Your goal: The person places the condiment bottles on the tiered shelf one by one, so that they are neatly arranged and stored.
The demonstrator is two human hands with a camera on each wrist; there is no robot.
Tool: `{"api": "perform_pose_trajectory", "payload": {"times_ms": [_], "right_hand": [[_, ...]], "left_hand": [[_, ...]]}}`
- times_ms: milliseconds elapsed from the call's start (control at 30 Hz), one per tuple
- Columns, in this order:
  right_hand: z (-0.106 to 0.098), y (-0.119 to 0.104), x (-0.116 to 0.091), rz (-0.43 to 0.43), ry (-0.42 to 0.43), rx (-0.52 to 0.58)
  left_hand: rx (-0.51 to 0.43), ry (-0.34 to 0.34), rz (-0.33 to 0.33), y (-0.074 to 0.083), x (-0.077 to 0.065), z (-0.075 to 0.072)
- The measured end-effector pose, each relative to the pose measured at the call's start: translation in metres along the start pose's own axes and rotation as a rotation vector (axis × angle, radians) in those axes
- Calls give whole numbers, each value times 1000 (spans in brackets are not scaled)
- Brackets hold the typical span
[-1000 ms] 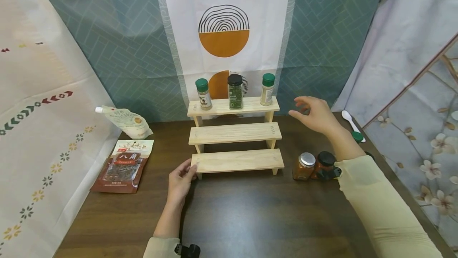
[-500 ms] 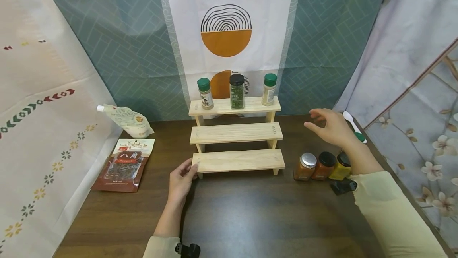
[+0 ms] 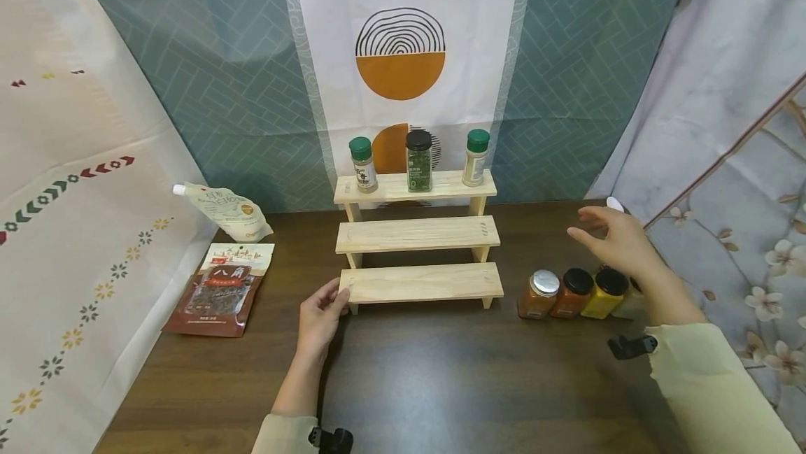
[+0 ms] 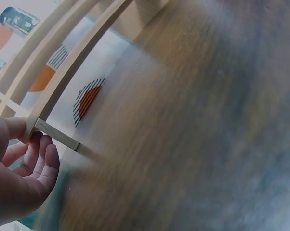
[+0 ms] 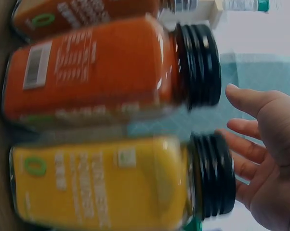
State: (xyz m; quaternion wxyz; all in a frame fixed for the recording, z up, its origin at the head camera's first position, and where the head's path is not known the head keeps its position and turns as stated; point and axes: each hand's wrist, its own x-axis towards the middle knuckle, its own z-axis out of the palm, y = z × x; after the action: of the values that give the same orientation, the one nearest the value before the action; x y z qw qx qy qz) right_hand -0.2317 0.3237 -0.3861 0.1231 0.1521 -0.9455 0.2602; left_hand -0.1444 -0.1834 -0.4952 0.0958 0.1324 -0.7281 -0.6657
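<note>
A three-tier wooden rack (image 3: 422,282) stands on the table, and my left hand (image 3: 318,321) pinches the left end of its lowest step. In the left wrist view the fingers (image 4: 47,166) curl beneath that end. Three spice bottles stand along the top tier: green-capped ones at left (image 3: 364,173) and right (image 3: 475,166), a black-capped one (image 3: 419,166) between. My right hand (image 3: 620,238) hovers with relaxed fingers, holding nothing, behind a row of spice jars. From the right wrist, black-lidded jars of orange-red powder (image 5: 101,72) and yellow turmeric powder (image 5: 101,183) appear beside the hand.
A silver-lidded jar (image 3: 538,296) begins the row, and another jar (image 3: 632,306) at its right end is partly hidden by the right arm. At left lie a brown spice packet (image 3: 217,296) and a white-capped pouch (image 3: 229,213). A white spoon (image 3: 614,203) shows behind the right hand.
My right hand has moved right, away from the rack's top tier, and more of the jar row shows. It now covers most of the spoon. The left hand keeps its hold.
</note>
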Motion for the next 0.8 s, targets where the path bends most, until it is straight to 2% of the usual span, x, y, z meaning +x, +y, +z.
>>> {"api": "perform_pose_trajectory", "payload": {"times_ms": [200,567,800], "right_hand": [[-6,17,-8,47,-1,-7],[-13,41,-19,44,60,-25],[-16,60,-28,22,109,-90]], "left_hand": [[0,-9,-3,0,0,0],[18,7,-15,-2,1,0],[22,5,-17,-1,1,-1]]}}
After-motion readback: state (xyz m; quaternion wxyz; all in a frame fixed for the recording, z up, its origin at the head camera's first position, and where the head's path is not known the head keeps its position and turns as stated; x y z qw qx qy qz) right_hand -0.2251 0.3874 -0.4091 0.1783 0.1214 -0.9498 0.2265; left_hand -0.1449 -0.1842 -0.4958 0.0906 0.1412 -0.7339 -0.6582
